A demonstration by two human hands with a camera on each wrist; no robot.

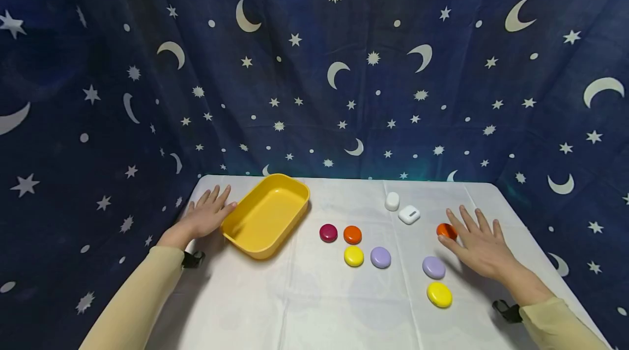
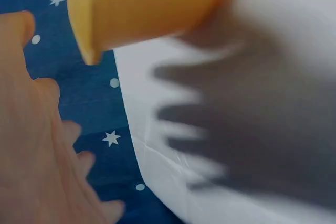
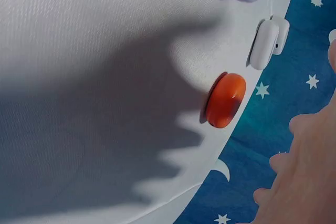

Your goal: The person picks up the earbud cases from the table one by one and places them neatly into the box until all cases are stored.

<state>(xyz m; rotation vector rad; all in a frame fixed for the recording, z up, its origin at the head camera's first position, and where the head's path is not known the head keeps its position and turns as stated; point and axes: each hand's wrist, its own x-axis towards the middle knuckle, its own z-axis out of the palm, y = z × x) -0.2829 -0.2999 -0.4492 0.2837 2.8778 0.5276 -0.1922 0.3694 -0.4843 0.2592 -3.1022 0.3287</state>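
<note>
Though untouched, orange disc (image 1: 446,230) beside right hand (image 1: 479,249).

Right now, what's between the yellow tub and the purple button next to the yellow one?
In the head view, three round pieces lie between the yellow tub and that purple button: a dark red one, an orange one, a yellow one.

No readable text, labels, brands or numbers on any item in view.
</note>
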